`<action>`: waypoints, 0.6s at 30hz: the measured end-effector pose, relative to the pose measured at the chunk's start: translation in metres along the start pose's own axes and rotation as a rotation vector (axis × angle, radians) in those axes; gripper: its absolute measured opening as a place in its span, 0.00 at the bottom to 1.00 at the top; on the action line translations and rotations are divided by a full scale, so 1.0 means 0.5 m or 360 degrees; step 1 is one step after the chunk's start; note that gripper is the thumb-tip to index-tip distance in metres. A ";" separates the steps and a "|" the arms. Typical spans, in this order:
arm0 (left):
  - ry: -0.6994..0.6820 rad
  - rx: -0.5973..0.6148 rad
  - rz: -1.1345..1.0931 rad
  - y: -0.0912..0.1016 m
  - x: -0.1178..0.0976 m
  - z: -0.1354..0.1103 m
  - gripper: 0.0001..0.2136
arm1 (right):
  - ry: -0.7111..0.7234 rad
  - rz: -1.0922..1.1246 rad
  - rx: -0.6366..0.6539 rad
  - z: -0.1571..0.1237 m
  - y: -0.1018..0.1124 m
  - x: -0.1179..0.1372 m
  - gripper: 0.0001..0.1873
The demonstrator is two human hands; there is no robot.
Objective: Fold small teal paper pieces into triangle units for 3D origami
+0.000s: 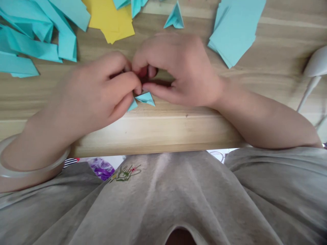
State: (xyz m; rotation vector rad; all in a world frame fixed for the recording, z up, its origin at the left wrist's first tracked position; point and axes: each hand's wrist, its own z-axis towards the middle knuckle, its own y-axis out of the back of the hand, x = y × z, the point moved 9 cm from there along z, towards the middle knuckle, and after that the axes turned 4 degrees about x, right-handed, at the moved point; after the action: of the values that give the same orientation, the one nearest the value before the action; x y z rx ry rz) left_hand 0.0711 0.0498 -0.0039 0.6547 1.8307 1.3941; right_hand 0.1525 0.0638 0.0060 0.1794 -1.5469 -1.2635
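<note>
My left hand (pixel 107 90) is closed, its fingers bent over a small folded blue paper piece (pixel 146 98) near the front of the wooden table. A second blue corner (pixel 132 105) peeks out below those fingers. Meeting it from the other side, my right hand (pixel 176 68) has its thumb tip right at the folded paper and its index finger curled toward the left fingertips. Most of the paper is hidden by the fingers. Beyond my right hand stands a folded blue paper triangle (pixel 175 17), apart from both hands.
Long folded blue paper strips (pixel 48 37) lie at the far left, beside yellow paper sheets (pixel 109 20). A stack of light blue paper sheets (pixel 233 32) rests at the back right. A white object with a cable (pixel 318 61) sits at the right edge. The table's front edge (pixel 163 148) borders my lap.
</note>
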 end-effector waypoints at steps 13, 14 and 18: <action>0.0153 0.0105 -0.0211 0.004 0.002 -0.008 0.20 | -0.0042 0.0074 0.0132 0.002 -0.004 -0.008 0.19; 0.0183 0.0121 -0.0224 0.003 0.004 -0.007 0.19 | -0.0033 0.0081 0.0137 0.002 -0.004 -0.007 0.19; 0.0273 0.0188 -0.0301 -0.012 0.023 -0.005 0.20 | -0.0028 0.0120 0.0216 -0.004 -0.017 -0.007 0.18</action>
State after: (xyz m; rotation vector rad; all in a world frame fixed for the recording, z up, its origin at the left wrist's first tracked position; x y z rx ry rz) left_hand 0.0623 0.0556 -0.0119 0.4173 2.0646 1.2569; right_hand 0.1517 0.0615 -0.0030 0.1955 -1.6403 -1.1048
